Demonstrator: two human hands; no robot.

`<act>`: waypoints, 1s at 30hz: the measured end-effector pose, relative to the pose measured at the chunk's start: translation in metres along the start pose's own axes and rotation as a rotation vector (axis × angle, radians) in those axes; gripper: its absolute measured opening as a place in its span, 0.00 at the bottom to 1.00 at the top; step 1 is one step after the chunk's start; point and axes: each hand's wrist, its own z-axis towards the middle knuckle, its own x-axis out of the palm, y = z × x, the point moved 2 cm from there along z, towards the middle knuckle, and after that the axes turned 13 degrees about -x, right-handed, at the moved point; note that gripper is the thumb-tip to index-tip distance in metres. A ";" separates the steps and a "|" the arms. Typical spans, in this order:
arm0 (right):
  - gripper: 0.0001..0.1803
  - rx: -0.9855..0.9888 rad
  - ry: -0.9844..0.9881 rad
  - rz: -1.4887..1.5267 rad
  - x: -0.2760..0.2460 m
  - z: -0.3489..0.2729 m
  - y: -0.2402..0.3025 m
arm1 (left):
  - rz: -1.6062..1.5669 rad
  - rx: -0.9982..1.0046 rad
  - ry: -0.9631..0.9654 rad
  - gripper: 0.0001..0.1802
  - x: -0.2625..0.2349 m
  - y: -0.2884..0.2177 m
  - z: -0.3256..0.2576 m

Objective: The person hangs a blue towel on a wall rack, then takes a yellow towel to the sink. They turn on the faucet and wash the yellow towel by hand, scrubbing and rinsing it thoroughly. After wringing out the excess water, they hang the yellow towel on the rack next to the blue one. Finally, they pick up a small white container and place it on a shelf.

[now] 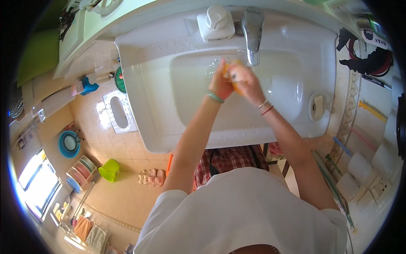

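Over the basin of the white sink [148, 84], my two hands meet close to the chrome faucet [253, 34]. My left hand [220, 82], with a green bangle at the wrist, is closed against an orange-yellow object [239, 88]. From the other side my right hand [248, 84] wraps over the same object, a bracelet and a red cord on its wrist. Fingers cover most of the object, so its kind cannot be made out. Water splashes around the fingertips, just left of the spout.
A white pump bottle [215, 24] stands on the sink's back ledge, left of the faucet. A soap bar [318, 106] rests in the recess at the right. Toothbrushes and cups line the right wall. A squat toilet [119, 111] and a green bin [109, 170] are at left.
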 end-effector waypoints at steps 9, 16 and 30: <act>0.12 -0.026 0.073 -0.722 0.030 -0.001 0.035 | 0.114 0.026 -0.036 0.16 0.006 0.003 0.029; 0.16 0.381 -0.033 -0.898 -0.017 0.025 -0.021 | 0.230 0.332 -0.743 0.14 0.009 0.014 0.037; 0.12 0.363 0.029 -0.641 -0.041 0.024 -0.042 | 0.194 0.239 -0.514 0.16 0.028 0.017 0.014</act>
